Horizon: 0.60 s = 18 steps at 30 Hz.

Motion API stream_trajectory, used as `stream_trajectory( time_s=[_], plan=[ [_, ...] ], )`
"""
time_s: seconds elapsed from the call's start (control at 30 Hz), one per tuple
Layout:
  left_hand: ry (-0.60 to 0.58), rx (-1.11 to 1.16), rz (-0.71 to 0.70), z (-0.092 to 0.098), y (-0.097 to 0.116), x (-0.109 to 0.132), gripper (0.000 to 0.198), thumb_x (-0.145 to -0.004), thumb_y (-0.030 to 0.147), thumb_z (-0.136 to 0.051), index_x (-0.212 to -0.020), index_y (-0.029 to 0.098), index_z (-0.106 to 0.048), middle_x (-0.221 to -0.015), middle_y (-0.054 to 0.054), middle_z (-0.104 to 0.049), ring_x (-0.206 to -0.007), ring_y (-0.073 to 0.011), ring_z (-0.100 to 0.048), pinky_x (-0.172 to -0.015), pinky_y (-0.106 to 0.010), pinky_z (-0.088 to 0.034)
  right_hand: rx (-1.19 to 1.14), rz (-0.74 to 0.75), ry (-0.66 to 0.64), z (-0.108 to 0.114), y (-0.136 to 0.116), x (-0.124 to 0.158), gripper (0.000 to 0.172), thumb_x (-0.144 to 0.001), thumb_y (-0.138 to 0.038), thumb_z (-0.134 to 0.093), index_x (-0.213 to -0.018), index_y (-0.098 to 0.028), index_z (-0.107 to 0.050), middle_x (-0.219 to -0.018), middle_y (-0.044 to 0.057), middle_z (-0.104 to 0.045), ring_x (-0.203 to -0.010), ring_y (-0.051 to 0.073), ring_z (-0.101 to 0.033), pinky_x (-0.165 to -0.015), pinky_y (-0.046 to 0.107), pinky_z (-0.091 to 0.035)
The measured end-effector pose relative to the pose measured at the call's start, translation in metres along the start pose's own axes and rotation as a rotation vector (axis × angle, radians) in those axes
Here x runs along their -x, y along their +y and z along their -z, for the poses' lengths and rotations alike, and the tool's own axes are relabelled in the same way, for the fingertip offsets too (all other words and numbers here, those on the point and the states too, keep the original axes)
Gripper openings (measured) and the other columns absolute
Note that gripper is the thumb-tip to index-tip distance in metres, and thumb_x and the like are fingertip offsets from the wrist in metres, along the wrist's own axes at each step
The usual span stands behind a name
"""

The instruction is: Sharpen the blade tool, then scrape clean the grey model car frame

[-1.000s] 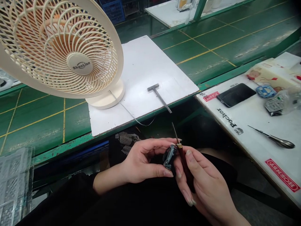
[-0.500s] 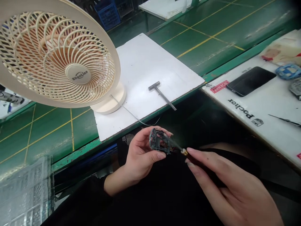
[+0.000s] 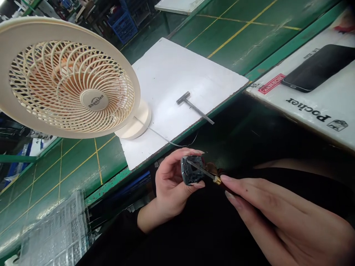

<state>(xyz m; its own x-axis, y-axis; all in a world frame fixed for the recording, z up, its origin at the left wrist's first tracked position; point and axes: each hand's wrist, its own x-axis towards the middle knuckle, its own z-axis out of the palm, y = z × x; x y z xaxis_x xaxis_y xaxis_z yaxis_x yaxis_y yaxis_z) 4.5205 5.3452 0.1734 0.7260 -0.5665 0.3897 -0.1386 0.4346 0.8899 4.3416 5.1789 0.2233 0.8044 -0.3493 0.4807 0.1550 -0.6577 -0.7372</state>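
My left hand (image 3: 172, 184) is closed around a small dark grey part (image 3: 191, 170), a hollow shell with openings that looks like a model car body. Its fingers and thumb grip the part at the top and bottom edges. In my right hand (image 3: 266, 210), thumb and forefinger pinch a slim tool with a thin metal blade (image 3: 203, 171) and a brass collar (image 3: 217, 180); the handle is mostly hidden by the hand. The blade's tip lies over the open inside of the part, and I cannot tell exactly where it touches.
A cream fan (image 3: 94, 99) stands at left on a white board (image 3: 166, 70), its cable hanging over the edge. A T-shaped metal tool (image 3: 195, 107) lies there too. At right, a phone (image 3: 318, 68) rests on a white printed package (image 3: 307, 105). Clear plastic trays (image 3: 58, 229) sit lower left.
The dark part has turned within my left hand. The tool's blade now reaches farther across its inside. The whole view has tilted and shifted a little.
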Motion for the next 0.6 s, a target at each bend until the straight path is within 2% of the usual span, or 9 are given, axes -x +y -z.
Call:
stream_trajectory(
  time_s=[0.2,0.33,0.5,0.6],
  plan=[
    [-0.009,-0.063,-0.061,0.0019,0.0022,-0.0041,0.066,-0.097,0.019,-0.106,-0.158,0.029,-0.081,-0.148,-0.01,-0.086,-0.14,-0.0289,-0.083,-0.124,-0.047,-0.07,0.014,0.027,0.001,-0.0016,0.0013,0.0061,0.057,-0.113,0.003,-0.076,-0.164,-0.023,-0.08,-0.148,-0.003,-0.09,-0.136,0.015,-0.083,-0.13,0.025,-0.063],
    [-0.013,-0.079,-0.084,0.003,0.0022,-0.0042,0.068,-0.097,0.019,-0.106,-0.159,0.028,-0.08,-0.148,-0.011,-0.085,-0.139,-0.0305,-0.084,-0.122,-0.048,-0.071,-0.014,0.012,-0.001,-0.0034,0.0012,0.0064,0.058,-0.113,0.004,-0.075,-0.164,-0.024,-0.08,-0.151,-0.004,-0.089,-0.137,0.014,-0.082,-0.131,0.024,-0.062],
    [-0.008,-0.147,-0.121,0.004,0.0007,-0.0034,0.066,-0.098,0.024,-0.107,-0.158,0.027,-0.08,-0.146,-0.012,-0.085,-0.135,-0.0343,-0.086,-0.116,-0.053,-0.075,-0.094,-0.042,0.019,-0.007,-0.0024,-0.0016,0.052,-0.115,0.001,-0.072,-0.158,-0.025,-0.083,-0.147,-0.004,-0.09,-0.131,0.012,-0.086,-0.13,0.019,-0.063],
    [-0.014,-0.191,-0.162,0.0038,0.0044,-0.0053,0.067,-0.098,0.025,-0.107,-0.159,0.026,-0.08,-0.144,-0.012,-0.086,-0.134,-0.0339,-0.087,-0.117,-0.054,-0.074,-0.083,-0.046,0.009,-0.0049,-0.0005,0.002,0.056,-0.113,0.002,-0.073,-0.16,-0.026,-0.082,-0.148,-0.003,-0.09,-0.133,0.014,-0.087,-0.127,0.022,-0.067]
  ],
)
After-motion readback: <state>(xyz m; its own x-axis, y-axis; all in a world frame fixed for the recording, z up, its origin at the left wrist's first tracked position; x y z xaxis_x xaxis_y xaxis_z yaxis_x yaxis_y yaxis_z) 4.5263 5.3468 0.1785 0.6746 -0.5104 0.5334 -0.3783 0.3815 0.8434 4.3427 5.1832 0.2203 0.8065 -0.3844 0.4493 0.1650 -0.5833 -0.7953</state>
